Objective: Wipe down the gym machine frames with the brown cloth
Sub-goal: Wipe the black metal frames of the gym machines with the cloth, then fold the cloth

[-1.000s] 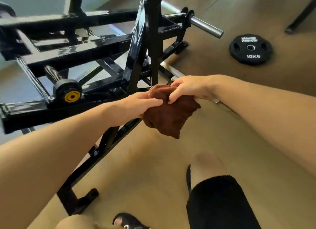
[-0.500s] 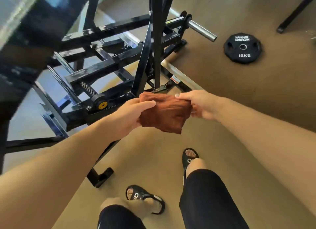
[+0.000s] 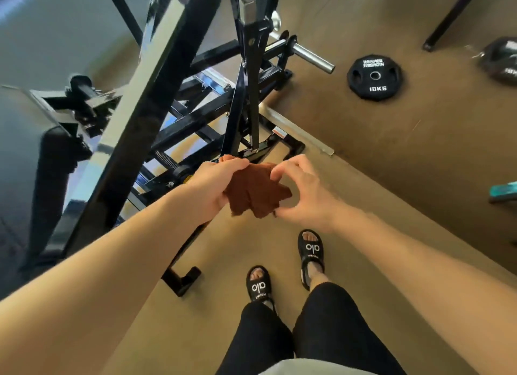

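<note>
- tan gym floor (image 3: 212, 262) meeting a darker brown section, seen from above
- brown cloth (image 3: 253, 191), bunched, held in the air in front of the black machine frame (image 3: 156, 100) and not touching it
- left hand (image 3: 215, 184) grips the cloth's upper edge, fingers curled over it
- right hand (image 3: 300, 191) just beside the cloth, fingers loosely curved; whether it touches the fabric cannot be told
- advice: fold to a flat pad before wiping along each bar
- 10 kg weight plate (image 3: 374, 77) lies well apart; crossbars and a spring crowd the lower frame

One cloth (image 3: 256, 191), two hands (image 3: 214, 188) (image 3: 303, 195), two sandals (image 3: 258, 283) (image 3: 312, 255)
</note>
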A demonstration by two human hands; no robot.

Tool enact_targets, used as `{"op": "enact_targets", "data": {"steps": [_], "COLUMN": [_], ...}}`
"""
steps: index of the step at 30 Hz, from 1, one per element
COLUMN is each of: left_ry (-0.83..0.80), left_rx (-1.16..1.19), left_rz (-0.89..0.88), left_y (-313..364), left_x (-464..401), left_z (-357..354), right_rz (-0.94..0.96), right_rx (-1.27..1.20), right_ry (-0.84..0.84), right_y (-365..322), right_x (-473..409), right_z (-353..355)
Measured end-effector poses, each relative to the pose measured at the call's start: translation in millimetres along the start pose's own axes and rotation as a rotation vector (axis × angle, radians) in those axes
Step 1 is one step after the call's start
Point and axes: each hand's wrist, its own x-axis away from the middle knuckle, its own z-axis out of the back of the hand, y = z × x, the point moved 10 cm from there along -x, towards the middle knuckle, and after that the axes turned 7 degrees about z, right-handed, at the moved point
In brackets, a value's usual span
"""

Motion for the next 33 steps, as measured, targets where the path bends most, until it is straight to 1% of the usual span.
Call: {"op": "enact_targets", "data": {"steps": [1, 3, 5, 6, 9, 13, 15, 16, 18, 19, 20, 22, 24, 26, 29, 33], "left_ry": [-0.004, -0.022, -0.091, -0.128, -0.173, -0.268, -0.352, -0.34, -0.217, -0.175, -0.167, -0.211, -0.31, -0.398, -0.447, -0.536], "left_rx": [-0.005, -0.051, -0.121, -0.143, -0.278, -0.702, -0.931, -1.072, -1.345, -1.412, -1.438, -1.455, -1.448, -1.407, -1.238, -0.943], "left_rz": [-0.005, -0.015, -0.072, -0.098, -0.164, -0.234, -0.329, -0.413, -0.618, -0.676, -0.699, -0.737, -0.759, -0.736, -0.694, -0.471], "left_y": [2.8, 5.8, 10.8, 13.7, 21.3, 24.2, 23.5, 25.1, 33.3, 35.9, 37.4, 40.0, 40.2, 39.2, 45.3, 32.5], "left_x": [4.0, 10.4, 14.6, 19.0, 32.7, 54.3, 72.1, 78.3, 87.5, 92.5, 95.8, 105.1, 119.2, 133.6, 151.1, 164.6], "left_z": [1.8, 4.9, 1.9, -0.1, -3.6, -27.0, -48.6, -57.9, -74.8, -83.6, -92.4, -115.5, -145.0, -176.5, -217.2, -271.2], "right_rz": [0.059, 0.102, 0.076, 0.059, 0.024, -0.05, -0.091, -0.112, -0.155, -0.175, -0.2, -0.266, -0.337, -0.397, -0.489, -0.6], "right_rx": [0.079, 0.114, 0.097, 0.093, 0.078, -0.04, -0.108, -0.132, -0.161, -0.169, -0.18, -0.225, -0.272, -0.319, -0.388, -0.535], "right_ry": [0.047, 0.161, 0.221, 0.223, 0.269, 0.373, 0.418, 0.446, 0.492, 0.51, 0.531, 0.591, 0.671, 0.775, 0.947, 1.097], "right_y": [-6.6, -16.8, -24.4, -28.8, -42.4, -49.7, -47.9, -45.6, -38.0, -32.5, -25.3, -5.1, 18.4, 42.4, 75.9, 113.5], "right_x": [4.8, 14.0, 22.0, 25.7, 38.1, 53.0, 60.5, 65.1, 76.5, 82.6, 89.5, 106.8, 128.1, 154.6, 196.4, 253.2], "right_z": [1.0, 8.9, 17.8, 20.4, 34.5, 59.6, 71.1, 77.3, 89.5, 95.0, 101.0, 113.5, 126.6, 140.6, 164.2, 189.0]}}
